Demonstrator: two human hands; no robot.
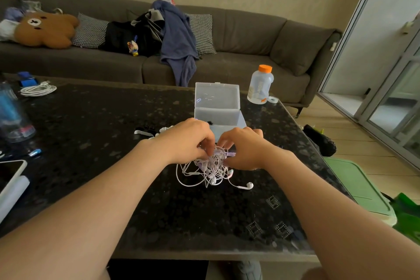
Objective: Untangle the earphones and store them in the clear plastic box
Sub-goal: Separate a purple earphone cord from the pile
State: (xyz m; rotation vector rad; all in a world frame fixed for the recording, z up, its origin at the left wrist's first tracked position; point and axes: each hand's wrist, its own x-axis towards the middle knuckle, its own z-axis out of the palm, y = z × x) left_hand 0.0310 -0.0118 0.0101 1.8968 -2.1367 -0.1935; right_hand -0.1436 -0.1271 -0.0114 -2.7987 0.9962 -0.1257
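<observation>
A tangled bundle of white earphones (210,169) lies on the dark speckled table (91,120), with one earbud (249,185) trailing out to the right. My left hand (185,140) pinches the top of the tangle from the left. My right hand (244,150) grips the cords from the right. The clear plastic box (217,107) stands just behind my hands with its lid raised. More earbuds, black and white (145,132), lie to the left of the box, partly hidden by my left hand.
An orange-capped bottle (260,85) and a tape roll (272,99) stand at the table's far right corner. A coiled white cable (37,90), a blue tumbler (13,118) and a phone (10,174) occupy the left side. A grey sofa (250,36) runs behind.
</observation>
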